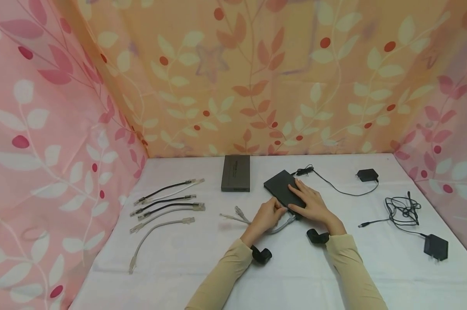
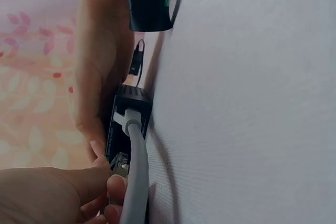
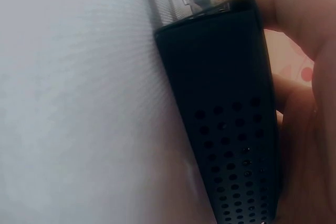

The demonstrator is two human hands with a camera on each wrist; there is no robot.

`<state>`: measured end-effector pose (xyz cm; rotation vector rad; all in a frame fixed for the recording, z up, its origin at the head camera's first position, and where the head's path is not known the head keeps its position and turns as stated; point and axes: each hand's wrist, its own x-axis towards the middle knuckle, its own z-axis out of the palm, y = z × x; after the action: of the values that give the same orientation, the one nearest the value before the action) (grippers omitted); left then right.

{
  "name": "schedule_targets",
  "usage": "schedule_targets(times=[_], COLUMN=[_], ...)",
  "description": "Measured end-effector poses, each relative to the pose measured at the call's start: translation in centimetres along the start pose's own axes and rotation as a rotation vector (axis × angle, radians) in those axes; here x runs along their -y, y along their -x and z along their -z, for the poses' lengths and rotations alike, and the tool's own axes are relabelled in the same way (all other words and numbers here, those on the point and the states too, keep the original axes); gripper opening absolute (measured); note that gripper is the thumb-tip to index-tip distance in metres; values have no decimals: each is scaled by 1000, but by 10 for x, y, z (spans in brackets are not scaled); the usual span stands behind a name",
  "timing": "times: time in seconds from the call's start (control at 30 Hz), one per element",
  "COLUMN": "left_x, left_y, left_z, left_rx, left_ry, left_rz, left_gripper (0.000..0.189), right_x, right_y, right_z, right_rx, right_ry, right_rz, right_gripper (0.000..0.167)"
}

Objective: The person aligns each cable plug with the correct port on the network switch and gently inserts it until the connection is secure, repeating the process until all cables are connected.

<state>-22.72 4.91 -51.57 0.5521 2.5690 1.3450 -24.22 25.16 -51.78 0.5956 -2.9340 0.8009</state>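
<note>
Black network box [image 1: 280, 185] lies aslant on the white surface [image 1: 171, 280], near a grey box [image 1: 235, 173]. The right hand [image 1: 311, 203] rests on the black one's top, fingers spread apart; the left hand [image 1: 266, 215] has its fingers clamped on a clear plug [image 2: 122, 165] at the port edge, beside a plugged-in grey cable [image 2: 137, 156]. Short cables [image 1: 159, 225] lie leftward, two power adapters [image 1: 436, 247] rightward.
</note>
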Motion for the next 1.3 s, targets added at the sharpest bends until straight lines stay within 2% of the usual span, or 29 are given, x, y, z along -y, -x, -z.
schedule_targets(times=[0.17,0.37,0.53,0.97,1.17,1.3], left_x=[2,3,4,7,6,5], left_y=[1,2,4,6,6,6], left_z=[1,-2,-5,-13,-14,-14], left_rx=[7,-43,-84,-183,-196,-208], left_ry=[70,17,-7,-40,-32,-85], left_rz=[6,-47,-68,-81,-58,-56], left_gripper=[16,16,15,15,16,16], right_x=[0,0,0,-2,-5,-6], right_y=[-1,-2,-2,-2,-1,-1], right_z=[0,2,1,-2,-3,-4], right_rx=[3,-5,-2,-22,-51,-43], right_ry=[3,8,14,4,-12,-8], right_rz=[0,2,7,11,16,24], right_gripper=[71,71,71,70,67,68])
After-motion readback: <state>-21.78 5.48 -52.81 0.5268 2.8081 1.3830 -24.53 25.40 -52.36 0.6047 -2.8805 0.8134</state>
